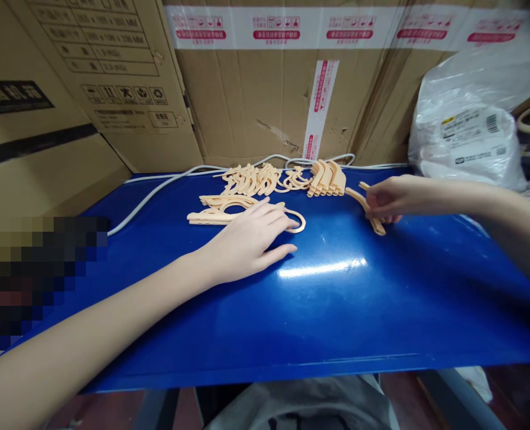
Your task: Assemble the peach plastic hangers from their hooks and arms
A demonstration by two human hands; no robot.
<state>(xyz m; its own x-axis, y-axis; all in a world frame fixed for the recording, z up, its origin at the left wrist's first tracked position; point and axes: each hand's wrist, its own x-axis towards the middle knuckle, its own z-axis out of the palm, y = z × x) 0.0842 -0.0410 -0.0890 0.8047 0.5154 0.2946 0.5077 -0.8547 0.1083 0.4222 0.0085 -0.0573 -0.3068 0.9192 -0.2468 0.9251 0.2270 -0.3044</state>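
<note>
My left hand (pixel 258 239) lies palm down with its fingers stretched out and its thumb apart. Its fingertips rest over a group of flat cream plastic pieces (pixel 211 218), and a rounded loop (pixel 302 222) shows past them. What lies under the palm is hidden. Farther right, my right hand (pixel 388 200) is closed in a pinch on a curved cream plastic piece (pixel 376 226). Another curved end sticks out to the left of those fingers. Behind the hands lie a pile of small hook-like cream pieces (pixel 251 179) and a neat stack of curved cream pieces (pixel 326 178).
A glossy blue table (pixel 318 322) bears everything. Cardboard boxes (pixel 256 89) wall off the back and left. White cable (pixel 157 186) runs along the rear edge. A clear plastic bag (pixel 471 131) with a labelled white roll stands at the back right.
</note>
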